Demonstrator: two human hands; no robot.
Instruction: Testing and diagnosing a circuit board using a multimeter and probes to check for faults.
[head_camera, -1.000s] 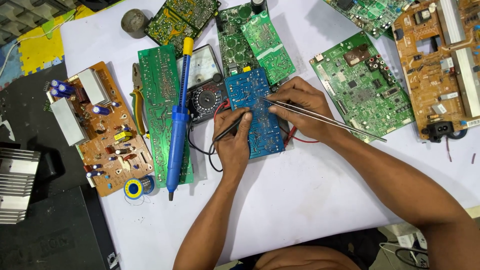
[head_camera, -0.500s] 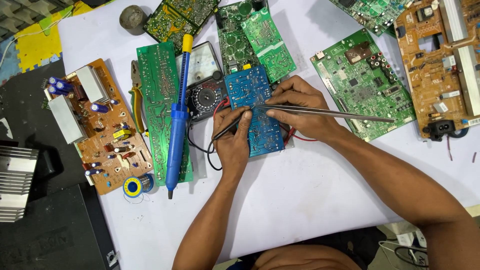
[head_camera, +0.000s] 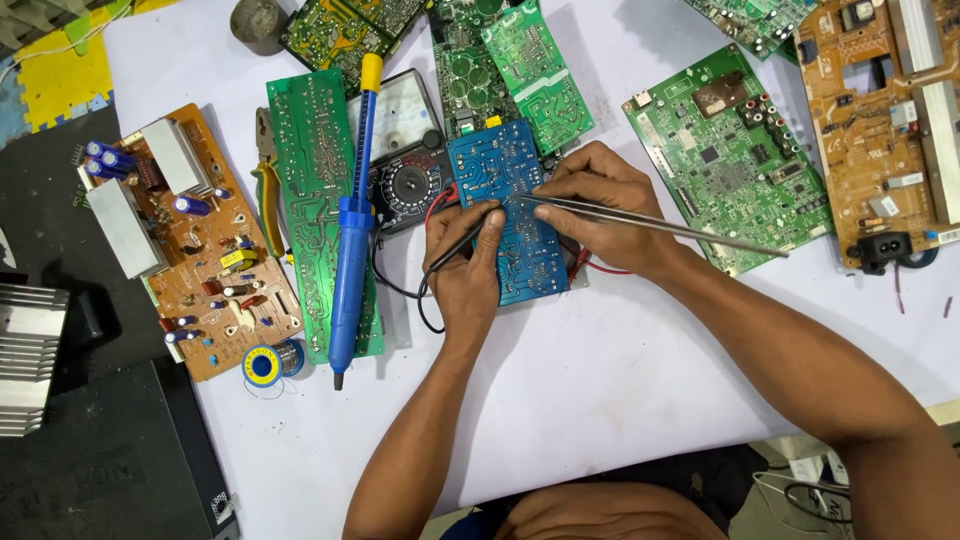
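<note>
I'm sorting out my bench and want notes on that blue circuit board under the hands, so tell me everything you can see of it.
The blue circuit board is a rectangle lying flat on the white table, solder side up, with pale traces and small shiny joints. Its top edge lies beside a green board and a multimeter. The left hand rests on its left side, holding a black probe to it. The right hand rests on its right edge, holding metal tweezers with the tips on the board.

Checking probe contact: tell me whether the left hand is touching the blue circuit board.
Touching. The head view shows the left hand lying on the blue circuit board, its fingers overlapping the board's left edge.
</note>
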